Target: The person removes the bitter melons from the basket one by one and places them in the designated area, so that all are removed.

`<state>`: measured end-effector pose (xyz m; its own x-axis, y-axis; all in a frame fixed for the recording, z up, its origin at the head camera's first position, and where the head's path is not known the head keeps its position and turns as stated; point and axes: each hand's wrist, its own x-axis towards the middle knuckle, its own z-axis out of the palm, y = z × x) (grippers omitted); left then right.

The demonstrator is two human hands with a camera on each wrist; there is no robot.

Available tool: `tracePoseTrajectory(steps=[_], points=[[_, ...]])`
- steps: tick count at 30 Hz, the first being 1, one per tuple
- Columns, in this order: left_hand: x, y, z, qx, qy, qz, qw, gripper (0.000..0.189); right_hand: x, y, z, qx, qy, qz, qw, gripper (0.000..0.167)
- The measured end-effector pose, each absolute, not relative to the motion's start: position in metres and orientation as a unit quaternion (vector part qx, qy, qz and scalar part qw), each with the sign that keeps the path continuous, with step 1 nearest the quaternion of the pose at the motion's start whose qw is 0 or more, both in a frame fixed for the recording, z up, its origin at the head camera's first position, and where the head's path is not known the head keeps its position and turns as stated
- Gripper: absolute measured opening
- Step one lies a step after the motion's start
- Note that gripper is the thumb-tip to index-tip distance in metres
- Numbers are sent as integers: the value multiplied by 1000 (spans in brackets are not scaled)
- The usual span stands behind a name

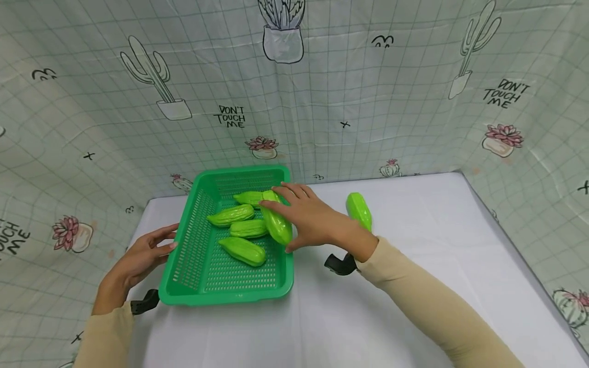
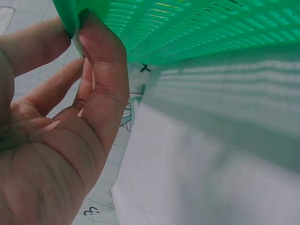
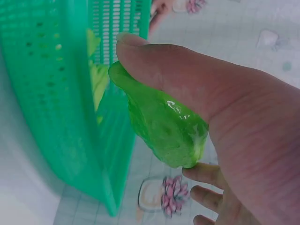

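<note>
A bright green bitter melon [image 1: 277,223], glossy and bumpy, is held in my right hand [image 1: 314,216] over the right side of the green plastic basket [image 1: 230,295]. The right wrist view shows the thumb along one side of the bitter melon [image 3: 166,126] and fingertips at its far side. Several more ribbed bitter melons [image 1: 242,251] lie in the basket. At the basket's left side, my left hand [image 1: 140,259] pinches the rim. Thumb and forefinger meet around that rim in the left wrist view, where the basket's slotted wall [image 2: 187,28] fills the top.
Another bitter melon [image 1: 358,208] lies on the white table [image 1: 414,230], right of the basket and behind my right wrist. Printed grid cloth [image 1: 322,92] hangs at the back and both sides. Black camera mounts [image 1: 340,264] stick out from my wrists.
</note>
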<state>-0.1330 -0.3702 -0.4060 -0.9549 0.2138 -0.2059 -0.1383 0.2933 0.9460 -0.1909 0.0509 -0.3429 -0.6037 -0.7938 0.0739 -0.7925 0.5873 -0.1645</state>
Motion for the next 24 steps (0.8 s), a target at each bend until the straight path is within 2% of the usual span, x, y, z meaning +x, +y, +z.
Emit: tracePoseTrajectory(steps=[24], points=[[-134,-369,-406,19,798,585,143,67,-192,148,-374,-365,914,-172,-35,110]])
